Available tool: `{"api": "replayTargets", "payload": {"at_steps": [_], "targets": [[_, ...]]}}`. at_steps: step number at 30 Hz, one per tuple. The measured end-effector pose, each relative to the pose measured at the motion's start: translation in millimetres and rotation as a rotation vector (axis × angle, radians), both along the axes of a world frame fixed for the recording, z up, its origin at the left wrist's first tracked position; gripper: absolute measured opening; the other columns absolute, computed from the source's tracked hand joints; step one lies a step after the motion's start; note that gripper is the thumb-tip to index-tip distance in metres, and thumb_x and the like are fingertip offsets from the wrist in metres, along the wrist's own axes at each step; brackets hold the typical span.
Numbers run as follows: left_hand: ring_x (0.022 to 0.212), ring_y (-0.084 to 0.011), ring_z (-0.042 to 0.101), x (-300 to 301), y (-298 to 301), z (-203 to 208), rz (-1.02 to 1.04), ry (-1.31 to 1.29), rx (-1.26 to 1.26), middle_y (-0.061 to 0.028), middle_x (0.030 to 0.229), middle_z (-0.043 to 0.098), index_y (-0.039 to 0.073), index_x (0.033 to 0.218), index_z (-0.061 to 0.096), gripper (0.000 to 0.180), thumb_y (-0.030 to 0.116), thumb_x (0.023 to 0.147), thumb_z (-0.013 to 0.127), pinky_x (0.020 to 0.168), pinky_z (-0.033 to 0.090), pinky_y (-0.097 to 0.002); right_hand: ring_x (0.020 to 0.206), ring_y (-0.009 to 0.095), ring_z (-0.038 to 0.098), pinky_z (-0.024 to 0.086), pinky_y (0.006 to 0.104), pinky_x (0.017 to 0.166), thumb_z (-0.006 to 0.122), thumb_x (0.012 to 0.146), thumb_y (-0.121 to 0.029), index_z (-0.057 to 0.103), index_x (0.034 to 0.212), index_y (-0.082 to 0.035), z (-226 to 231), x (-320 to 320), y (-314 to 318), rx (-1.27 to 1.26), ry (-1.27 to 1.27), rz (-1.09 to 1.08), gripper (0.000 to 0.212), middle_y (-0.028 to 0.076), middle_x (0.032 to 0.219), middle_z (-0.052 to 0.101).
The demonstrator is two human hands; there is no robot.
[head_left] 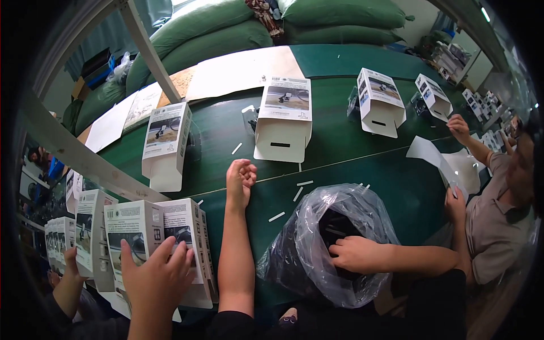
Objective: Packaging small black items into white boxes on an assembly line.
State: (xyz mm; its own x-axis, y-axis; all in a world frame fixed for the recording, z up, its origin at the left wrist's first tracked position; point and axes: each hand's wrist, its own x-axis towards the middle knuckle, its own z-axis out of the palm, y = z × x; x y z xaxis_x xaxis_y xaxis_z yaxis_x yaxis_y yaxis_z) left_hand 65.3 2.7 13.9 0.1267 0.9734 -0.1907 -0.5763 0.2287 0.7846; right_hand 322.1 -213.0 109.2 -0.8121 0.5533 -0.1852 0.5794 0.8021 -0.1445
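Observation:
My left hand (242, 177) is over the green table, palm turned inward and fingers curled, with nothing visible in it. Close beyond it a white strip (237, 148) lies on the green surface. A white printed carton (284, 113) with its end flap open lies just past that hand. My right hand (358, 253) reaches into a clear plastic bag (365, 212) lined with black. Its fingertips are hidden inside the bag's mouth, so I cannot see what they touch. Several more white strips (276, 217) are scattered between the bag and my left forearm.
At left, a co-worker's hands (156, 277) are at a row of printed cartons (127, 226). Another person (493, 215) at right holds a white sheet (433, 158). More cartons (164, 144) stand along the table. A white frame post (150, 51) rises at left; green sacks (345, 14) are behind.

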Motion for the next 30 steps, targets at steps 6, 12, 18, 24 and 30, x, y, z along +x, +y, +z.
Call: {"api": "replayTargets", "payload": {"at_steps": [6, 12, 18, 24, 30], "targets": [[0.058, -0.0111, 0.050, -44, -5, -14, 0.450, -0.123, 0.031, -0.0057, 0.074, 0.058, 0.007, 0.094, 0.053, 0.014, 0.020, 0.089, 0.049, 0.049, 0.036, -0.0192, 0.081, 0.026, 0.058, 0.048, 0.0347, 0.073, 0.055, 0.082, -0.013, 0.058, 0.094, -0.007, 20, 7, 19, -0.191, 0.134, 0.000, 0.014, 0.007, 0.090, 0.056], [0.056, -0.0120, 0.049, -4, -5, 3, 0.824, -0.349, 0.060, -0.0049, 0.071, 0.055, 0.006, 0.092, 0.052, 0.017, 0.022, 0.088, 0.049, 0.047, 0.037, -0.0217, 0.079, 0.026, 0.058, 0.048, 0.0338, 0.071, 0.053, 0.088, -0.012, 0.055, 0.108, -0.007, 67, 42, 16, -0.526, 0.254, -0.338, 0.021, 0.006, 0.095, 0.058], [0.056, -0.0114, 0.046, -31, -12, -8, 0.909, -0.184, 0.042, -0.0035, 0.069, 0.051, 0.006, 0.092, 0.047, 0.023, 0.029, 0.089, 0.047, 0.046, 0.035, -0.0225, 0.072, 0.025, 0.057, 0.047, 0.0336, 0.068, 0.055, 0.086, -0.008, 0.057, 0.107, -0.007, 85, 42, 40, -0.546, 0.237, -0.569, 0.022, 0.007, 0.092, 0.061], [0.053, -0.0119, 0.044, -11, -8, -9, 0.471, -0.071, 0.012, -0.0032, 0.069, 0.047, 0.007, 0.101, 0.042, 0.022, 0.028, 0.092, 0.041, 0.043, 0.034, -0.0228, 0.066, 0.023, 0.056, 0.046, 0.0316, 0.065, 0.060, 0.079, 0.000, 0.061, 0.096, -0.001, 95, 36, 75, -0.198, 0.480, -0.419, 0.017, 0.008, 0.085, 0.061], [0.050, -0.0103, 0.042, 1, -20, 17, 1.006, -0.386, -0.052, -0.0047, 0.074, 0.051, 0.002, 0.104, 0.045, 0.027, 0.026, 0.090, 0.045, 0.041, 0.030, -0.0228, 0.062, 0.017, 0.054, 0.044, 0.0265, 0.060, 0.062, 0.073, 0.006, 0.064, 0.095, 0.000, 83, 24, 100, -0.267, 0.619, -0.415, 0.022, 0.007, 0.084, 0.061]]}}
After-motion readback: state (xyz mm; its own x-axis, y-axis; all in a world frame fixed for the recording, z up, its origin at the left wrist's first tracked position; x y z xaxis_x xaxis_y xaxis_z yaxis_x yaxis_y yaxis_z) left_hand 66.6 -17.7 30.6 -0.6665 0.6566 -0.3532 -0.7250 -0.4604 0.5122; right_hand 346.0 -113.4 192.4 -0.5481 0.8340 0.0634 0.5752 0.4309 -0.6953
